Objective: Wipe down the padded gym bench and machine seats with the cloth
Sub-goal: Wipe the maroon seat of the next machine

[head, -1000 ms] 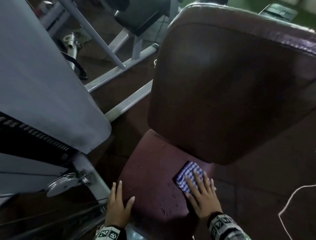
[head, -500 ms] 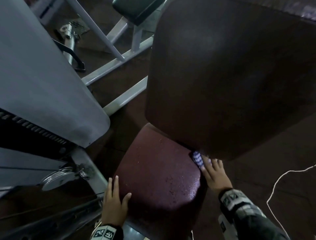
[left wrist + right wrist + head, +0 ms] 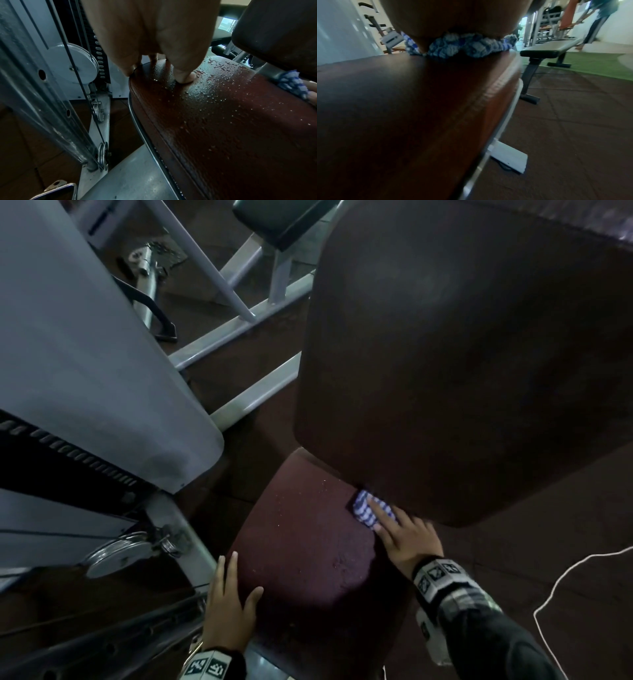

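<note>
The maroon padded seat (image 3: 301, 563) sits below a big dark backrest (image 3: 462, 364). In the left wrist view the seat (image 3: 223, 121) is beaded with water drops. My right hand (image 3: 407, 539) presses a blue-and-white checked cloth (image 3: 366, 508) flat onto the seat's rear right part, just under the backrest's lower edge; part of the cloth is hidden beneath it. The cloth (image 3: 465, 46) bunches under my palm in the right wrist view. My left hand (image 3: 229, 607) rests on the seat's front left edge, fingers straight along the side and thumb (image 3: 185, 77) on top.
A grey machine shroud (image 3: 85, 354) and a steel pulley (image 3: 116, 553) stand close on the left. White frame bars (image 3: 239, 337) cross the floor behind. A white cord (image 3: 565, 587) lies at the right. A flat bench (image 3: 553, 47) and another person (image 3: 599, 14) are farther off.
My right hand slid the cloth from the middle of the seat back to its rear edge under the backrest, then a little leftward. The left hand stayed on the seat's edge.
</note>
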Action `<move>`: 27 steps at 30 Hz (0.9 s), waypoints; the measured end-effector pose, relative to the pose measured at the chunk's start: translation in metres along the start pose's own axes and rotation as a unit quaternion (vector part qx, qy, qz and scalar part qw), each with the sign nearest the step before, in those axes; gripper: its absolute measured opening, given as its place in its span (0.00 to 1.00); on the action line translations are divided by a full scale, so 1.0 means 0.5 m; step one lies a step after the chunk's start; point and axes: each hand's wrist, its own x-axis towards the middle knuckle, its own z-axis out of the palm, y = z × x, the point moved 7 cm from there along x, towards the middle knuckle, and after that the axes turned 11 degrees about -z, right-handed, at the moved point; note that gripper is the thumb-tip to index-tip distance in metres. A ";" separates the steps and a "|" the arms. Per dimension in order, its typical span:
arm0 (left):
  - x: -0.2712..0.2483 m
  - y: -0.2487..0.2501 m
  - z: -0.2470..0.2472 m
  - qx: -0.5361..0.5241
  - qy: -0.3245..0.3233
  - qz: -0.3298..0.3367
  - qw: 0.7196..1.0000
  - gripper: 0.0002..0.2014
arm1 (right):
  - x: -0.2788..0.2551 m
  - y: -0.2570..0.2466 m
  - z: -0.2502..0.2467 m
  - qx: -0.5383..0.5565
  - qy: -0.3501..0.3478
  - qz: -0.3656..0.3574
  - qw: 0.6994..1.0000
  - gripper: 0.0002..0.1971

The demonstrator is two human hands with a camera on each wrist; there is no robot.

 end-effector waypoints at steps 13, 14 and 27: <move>-0.006 0.008 -0.006 -0.011 -0.001 -0.017 1.000 0.39 | -0.090 -0.096 0.063 -0.037 -0.069 -0.103 0.992 0.24; -0.006 0.009 -0.007 -0.011 0.000 -0.017 1.000 0.39 | -0.061 -0.089 0.064 -0.040 -0.067 -0.107 0.991 0.24; 0.018 0.003 -0.026 -0.021 -0.022 -0.009 1.000 0.47 | -0.125 0.029 0.098 -0.019 -0.118 0.062 0.991 0.29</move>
